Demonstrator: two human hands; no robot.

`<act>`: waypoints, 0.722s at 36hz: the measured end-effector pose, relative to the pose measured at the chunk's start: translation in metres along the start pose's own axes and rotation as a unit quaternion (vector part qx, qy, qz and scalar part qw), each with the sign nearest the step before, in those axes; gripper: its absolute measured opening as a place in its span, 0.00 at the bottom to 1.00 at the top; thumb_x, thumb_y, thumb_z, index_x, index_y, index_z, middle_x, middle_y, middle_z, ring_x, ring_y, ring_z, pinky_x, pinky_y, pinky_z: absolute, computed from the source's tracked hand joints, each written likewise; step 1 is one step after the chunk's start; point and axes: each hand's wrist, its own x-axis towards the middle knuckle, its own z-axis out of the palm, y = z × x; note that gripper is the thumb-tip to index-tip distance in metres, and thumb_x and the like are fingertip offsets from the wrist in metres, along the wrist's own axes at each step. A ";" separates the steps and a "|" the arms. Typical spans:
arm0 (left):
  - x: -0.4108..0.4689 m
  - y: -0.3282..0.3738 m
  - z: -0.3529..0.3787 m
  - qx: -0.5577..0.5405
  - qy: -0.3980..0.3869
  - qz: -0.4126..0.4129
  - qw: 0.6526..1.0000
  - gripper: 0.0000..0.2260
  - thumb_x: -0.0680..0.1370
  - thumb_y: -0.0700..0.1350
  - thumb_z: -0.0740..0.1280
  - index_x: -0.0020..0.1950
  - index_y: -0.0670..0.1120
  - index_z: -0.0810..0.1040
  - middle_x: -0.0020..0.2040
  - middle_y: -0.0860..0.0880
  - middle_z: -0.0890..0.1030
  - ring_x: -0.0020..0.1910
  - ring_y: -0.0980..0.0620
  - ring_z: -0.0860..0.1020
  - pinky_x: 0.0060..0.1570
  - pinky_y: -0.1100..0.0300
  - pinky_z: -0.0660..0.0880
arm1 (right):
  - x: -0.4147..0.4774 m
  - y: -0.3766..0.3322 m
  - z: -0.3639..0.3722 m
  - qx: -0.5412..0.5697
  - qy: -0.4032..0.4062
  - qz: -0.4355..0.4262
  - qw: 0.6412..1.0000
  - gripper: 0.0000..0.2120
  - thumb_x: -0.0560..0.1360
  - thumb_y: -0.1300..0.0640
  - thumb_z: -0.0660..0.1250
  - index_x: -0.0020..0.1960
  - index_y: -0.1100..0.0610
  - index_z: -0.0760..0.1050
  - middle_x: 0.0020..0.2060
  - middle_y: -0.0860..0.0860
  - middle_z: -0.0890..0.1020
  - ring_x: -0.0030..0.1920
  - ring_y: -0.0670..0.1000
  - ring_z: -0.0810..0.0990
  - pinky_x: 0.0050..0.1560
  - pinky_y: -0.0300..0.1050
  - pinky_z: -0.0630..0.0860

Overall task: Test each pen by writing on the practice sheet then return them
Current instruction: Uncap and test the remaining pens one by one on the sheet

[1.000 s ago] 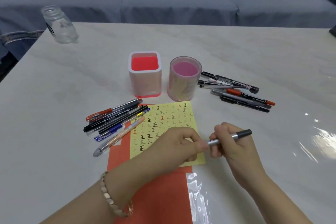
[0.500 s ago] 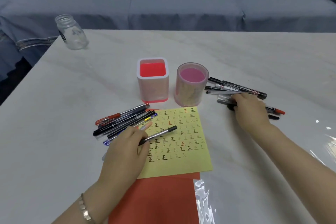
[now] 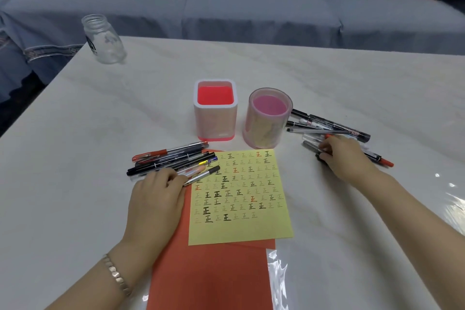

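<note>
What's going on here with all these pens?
A person is trying pens on the yellow practice sheet, already partly filled with characters. Their left hand holds a silver pen by the left pile of pens; their right hand pinches a dark pen in the right pile. A square holder and a round holder stand behind the sheet.

The practice sheet [image 3: 241,196] lies on the table [image 3: 100,133] before me. Behind it stand two holders, one [image 3: 215,113] left of the other [image 3: 268,121]. Left of the sheet's far corner lies a pen pile [image 3: 171,158], my left hand [image 3: 156,194] resting on it. Right of the sheet lies another pile [image 3: 332,128], my right hand [image 3: 344,156] on it.
</note>
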 end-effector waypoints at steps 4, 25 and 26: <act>0.001 0.007 -0.001 -0.016 -0.015 -0.007 1.000 0.16 0.73 0.47 0.56 0.46 0.43 0.82 0.43 0.45 0.78 0.38 0.43 0.75 0.37 0.55 0.68 | -0.004 -0.003 -0.005 -0.018 -0.022 -0.012 1.000 0.09 0.75 0.60 0.65 0.54 0.62 0.77 0.52 0.62 0.78 0.54 0.62 0.74 0.51 0.49 0.69; 0.007 0.080 -0.047 -0.382 -0.107 0.002 0.918 0.11 0.76 0.51 0.57 0.52 0.55 0.76 0.35 0.59 0.76 0.38 0.59 0.76 0.41 0.68 0.71 | -0.117 -0.102 -0.024 0.174 0.318 -0.264 0.894 0.05 0.72 0.55 0.68 0.44 0.57 0.79 0.39 0.47 0.72 0.41 0.47 0.69 0.48 0.34 0.62; 0.005 0.079 -0.048 -0.385 -0.096 -0.006 0.918 0.10 0.76 0.51 0.57 0.51 0.56 0.76 0.35 0.59 0.76 0.38 0.58 0.77 0.41 0.69 0.71 | -0.122 -0.105 -0.025 0.215 0.325 -0.218 0.895 0.05 0.71 0.54 0.68 0.40 0.55 0.78 0.35 0.45 0.70 0.39 0.43 0.68 0.46 0.31 0.63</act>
